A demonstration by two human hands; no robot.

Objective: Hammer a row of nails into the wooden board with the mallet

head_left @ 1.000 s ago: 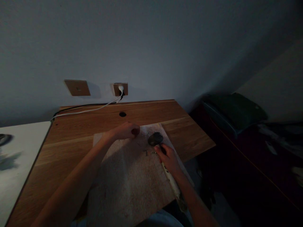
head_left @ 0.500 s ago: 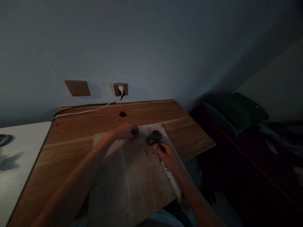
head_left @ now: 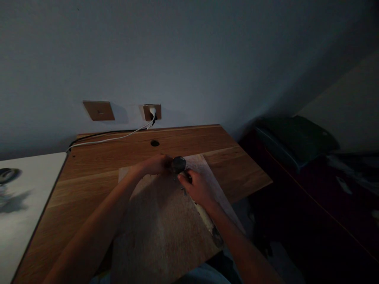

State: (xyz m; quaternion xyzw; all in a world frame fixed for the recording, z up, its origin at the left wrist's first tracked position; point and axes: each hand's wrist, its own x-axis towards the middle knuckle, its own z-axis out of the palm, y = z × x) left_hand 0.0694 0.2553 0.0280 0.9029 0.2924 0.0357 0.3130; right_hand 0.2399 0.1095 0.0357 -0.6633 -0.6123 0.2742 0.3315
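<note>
A pale rough board [head_left: 166,225] lies on a brown wooden desk [head_left: 97,169]. My right hand [head_left: 197,188] is closed round the shaft of a hammer just below its dark head [head_left: 178,163]; the light handle [head_left: 205,219] runs back along my forearm. The head sits right beside my left hand [head_left: 156,164], which is pinched shut on the board's far part, on something too small to make out in the dim light.
A white cable [head_left: 118,136] runs from a wall socket [head_left: 152,112] across the desk's back edge, near a round cable hole [head_left: 154,143]. A white surface [head_left: 26,197] adjoins on the left. Dark furniture with a dark bag [head_left: 296,138] stands right.
My right hand has swung the hammer head left and away from me, from the board's right edge up to my left hand's fingertips. The left hand has stayed in place.
</note>
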